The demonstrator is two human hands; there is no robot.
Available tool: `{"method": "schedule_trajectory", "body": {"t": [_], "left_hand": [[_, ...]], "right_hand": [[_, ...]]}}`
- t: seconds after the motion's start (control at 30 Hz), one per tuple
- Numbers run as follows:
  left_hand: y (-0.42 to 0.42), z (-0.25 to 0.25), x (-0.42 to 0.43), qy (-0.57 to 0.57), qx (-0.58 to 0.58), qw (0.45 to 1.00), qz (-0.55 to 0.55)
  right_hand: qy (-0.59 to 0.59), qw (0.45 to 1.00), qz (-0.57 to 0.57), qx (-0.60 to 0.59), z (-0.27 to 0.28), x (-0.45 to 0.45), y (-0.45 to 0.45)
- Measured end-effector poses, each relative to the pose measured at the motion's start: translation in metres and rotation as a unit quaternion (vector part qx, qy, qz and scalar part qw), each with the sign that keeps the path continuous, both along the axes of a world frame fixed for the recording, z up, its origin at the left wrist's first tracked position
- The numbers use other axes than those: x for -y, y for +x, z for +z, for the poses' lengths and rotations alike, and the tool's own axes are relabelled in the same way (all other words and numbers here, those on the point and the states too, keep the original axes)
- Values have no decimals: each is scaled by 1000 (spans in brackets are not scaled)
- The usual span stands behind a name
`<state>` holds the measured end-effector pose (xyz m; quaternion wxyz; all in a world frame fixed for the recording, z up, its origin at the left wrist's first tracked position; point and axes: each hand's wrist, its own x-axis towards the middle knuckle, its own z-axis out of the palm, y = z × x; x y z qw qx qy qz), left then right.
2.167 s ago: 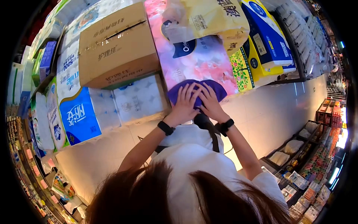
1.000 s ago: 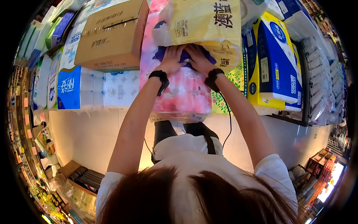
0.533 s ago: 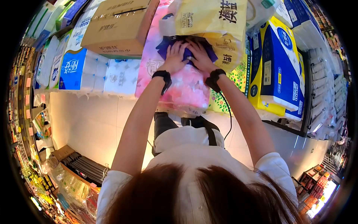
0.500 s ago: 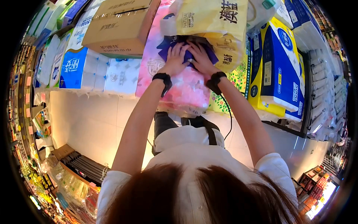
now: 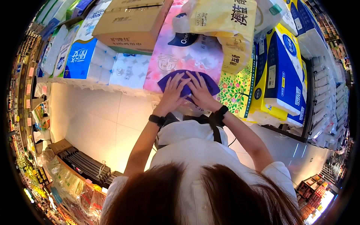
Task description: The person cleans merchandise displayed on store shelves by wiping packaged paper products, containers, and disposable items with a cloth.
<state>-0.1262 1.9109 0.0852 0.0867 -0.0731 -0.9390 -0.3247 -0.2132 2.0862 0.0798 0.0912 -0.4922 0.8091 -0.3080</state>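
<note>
A dark purple cloth (image 5: 212,87) lies on the near end of a pink flowered plastic pack (image 5: 195,56). Spread over the left part of the cloth, the fingers of my left hand (image 5: 173,90) press down flat. My right hand (image 5: 201,92) rests beside it with fingers stretched out on the same cloth, and the two hands nearly touch. Part of the cloth is hidden under both palms. Beyond the hands, a yellow tissue pack (image 5: 210,17) lies across the far part of the pink pack.
To the left stand a cardboard box (image 5: 129,24) and a blue-and-white paper roll pack (image 5: 80,62). Blue-and-yellow tissue packs (image 5: 283,75) are stacked at the right, next to a flower-print pack (image 5: 232,90). Pale tiled floor (image 5: 93,112) shows below the display edge.
Both hands have come back toward my body, bringing the purple cloth from beside the yellow pack to the near end of the pink pack. More dark lettering on the pink pack shows.
</note>
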Motion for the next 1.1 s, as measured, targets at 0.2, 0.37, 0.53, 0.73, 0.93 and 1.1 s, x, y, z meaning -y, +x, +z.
{"method": "schedule_trajectory", "body": {"t": [0.2, 0.37, 0.53, 0.73, 0.93, 1.1], "left_hand": [[29, 6, 33, 4, 23, 1000, 13], [27, 4, 65, -10, 26, 1000, 7], [-1, -4, 92, -16, 18, 999, -30], [-53, -16, 118, -43, 7, 996, -82], [-122, -22, 127, -35, -27, 994, -100], [-178, -38, 129, -32, -53, 992, -108]], "right_hand": [[12, 999, 23, 22, 12, 37, 29], [16, 1000, 15, 11, 0, 69, 26], [5, 1000, -10, 16, 8, 88, 6], [-3, 999, -54, -6, -6, 106, -34], [3, 994, -109, -20, -8, 117, -88], [-31, 989, -144, -24, -22, 118, -137]]}}
